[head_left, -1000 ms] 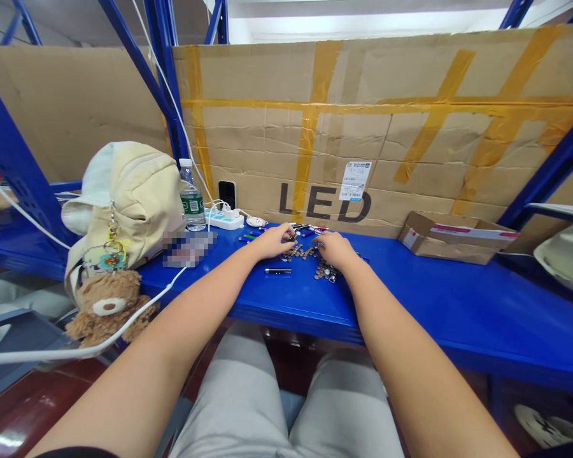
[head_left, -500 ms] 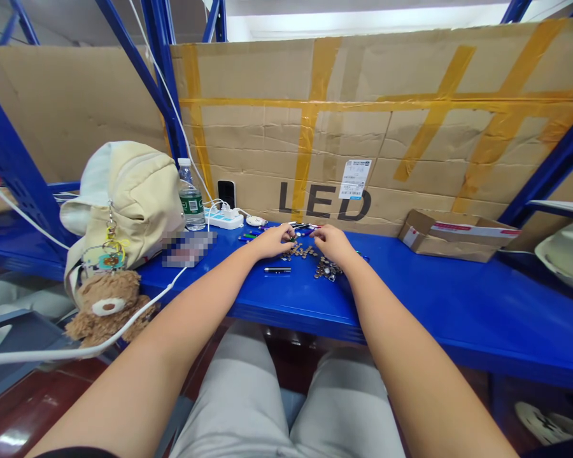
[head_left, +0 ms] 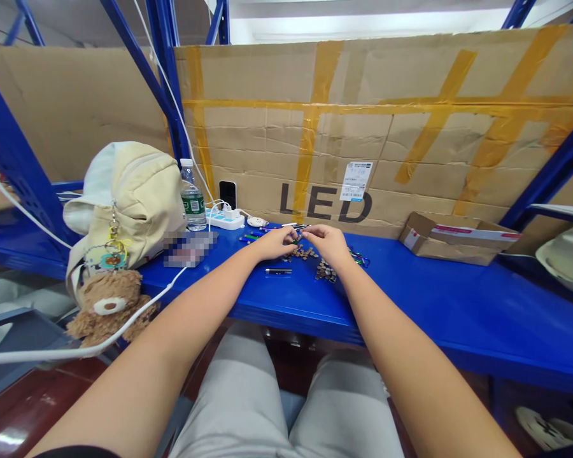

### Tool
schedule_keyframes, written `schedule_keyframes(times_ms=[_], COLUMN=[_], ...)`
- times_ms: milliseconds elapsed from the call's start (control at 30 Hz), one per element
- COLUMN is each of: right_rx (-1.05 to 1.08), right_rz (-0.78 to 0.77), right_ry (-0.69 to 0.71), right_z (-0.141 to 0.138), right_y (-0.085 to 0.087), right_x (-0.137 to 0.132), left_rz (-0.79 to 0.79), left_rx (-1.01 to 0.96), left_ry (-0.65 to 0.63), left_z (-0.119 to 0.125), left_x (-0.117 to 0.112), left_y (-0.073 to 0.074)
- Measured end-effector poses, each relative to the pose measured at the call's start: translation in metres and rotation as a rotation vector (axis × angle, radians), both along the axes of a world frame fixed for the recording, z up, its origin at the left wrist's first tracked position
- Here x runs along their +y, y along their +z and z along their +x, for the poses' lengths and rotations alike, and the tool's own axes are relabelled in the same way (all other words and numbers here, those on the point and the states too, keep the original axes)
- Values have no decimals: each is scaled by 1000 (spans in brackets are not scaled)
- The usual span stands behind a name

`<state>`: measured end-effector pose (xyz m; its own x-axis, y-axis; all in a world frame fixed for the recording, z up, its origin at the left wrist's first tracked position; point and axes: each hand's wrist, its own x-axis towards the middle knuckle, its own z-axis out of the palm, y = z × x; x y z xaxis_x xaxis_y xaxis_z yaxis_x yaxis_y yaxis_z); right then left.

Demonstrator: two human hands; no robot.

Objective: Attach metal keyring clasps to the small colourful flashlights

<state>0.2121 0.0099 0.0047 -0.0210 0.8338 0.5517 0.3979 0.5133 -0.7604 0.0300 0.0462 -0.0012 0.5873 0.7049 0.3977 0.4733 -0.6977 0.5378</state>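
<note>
Both my hands reach out over the blue shelf (head_left: 434,305), close together. My left hand (head_left: 277,242) has its fingers curled in a pinch, and my right hand (head_left: 328,239) pinches toward it from the other side. Between the fingertips sits a small dark slim object (head_left: 298,237), too small to name. Under the hands lies a scatter of several small round metal pieces (head_left: 307,254), with a second heap (head_left: 325,273) by my right wrist. A black pen-like tube (head_left: 277,271) lies alone on the shelf below my left hand. Several coloured pens (head_left: 251,237) lie behind the hands.
A cream backpack (head_left: 128,197) with a teddy bear charm (head_left: 107,305) stands at the left, with a water bottle (head_left: 191,198) and a white power strip (head_left: 225,219) beside it. A flat cardboard box (head_left: 453,236) lies at the right. A taped "LED" cardboard sheet (head_left: 363,127) closes the back.
My right hand has lifted from the heap of metal pieces and moved left toward my left hand. Both hands now meet in a pinch above the scatter.
</note>
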Motion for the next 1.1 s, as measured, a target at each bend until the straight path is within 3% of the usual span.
schedule_keyframes(times_ms=[133, 333, 633, 733, 933, 1100], right_rx=[1, 94, 270, 197, -189, -452], right_rz=[30, 47, 77, 52, 44, 131], right_ry=[-10, -56, -89, -76, -28, -46], right_z=[0, 0, -2, 1, 12, 13], right_y=[-1, 3, 3, 3, 5, 4], right_x=[2, 0, 2, 2, -2, -2], left_rz=[-27, 62, 506, 411, 60, -24], left_rx=[-35, -69, 73, 62, 74, 165], left_ry=[-45, -75, 128, 104, -43, -92], left_z=[2, 7, 21, 19, -1, -13], left_x=[3, 1, -11, -8, -3, -1], left_y=[-2, 1, 6, 6, 13, 15])
